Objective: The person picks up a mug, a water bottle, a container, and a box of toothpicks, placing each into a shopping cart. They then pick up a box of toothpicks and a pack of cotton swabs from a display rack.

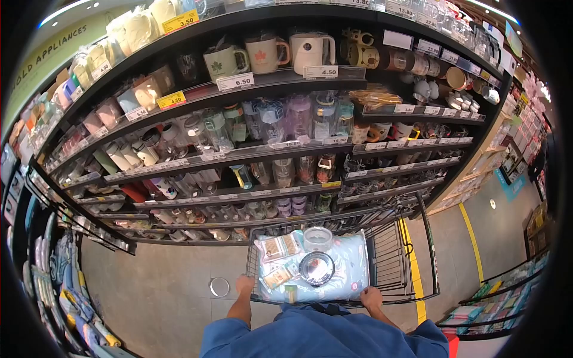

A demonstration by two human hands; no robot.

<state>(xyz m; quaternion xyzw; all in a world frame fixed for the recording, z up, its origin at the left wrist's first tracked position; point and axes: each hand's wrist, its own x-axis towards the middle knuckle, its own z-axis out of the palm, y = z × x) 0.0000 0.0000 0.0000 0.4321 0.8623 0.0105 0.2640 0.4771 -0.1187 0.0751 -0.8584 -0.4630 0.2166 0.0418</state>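
Below the shelves stands a black wire shopping cart [401, 269]. My left hand [244, 284] is closed around its near left corner, while my right hand [371, 296] grips the near rim farther right. Inside the cart lies a large pale blue plastic-wrapped package [352, 256]. On top of it rest a clear round container [318, 238], a round container with a black rim [317, 268], a pack of thin wooden sticks [279, 247], a smaller tan-and-white packet [277, 276] and a small jar with a green top [290, 293].
A tall shelf unit ahead holds mugs [261, 55], bottles [298, 116] and price tags. Folded textiles [74, 286] hang on a rack at left; more packaged goods [489, 304] sit at right. A round disc [219, 287] and yellow lines [413, 268] mark the floor.
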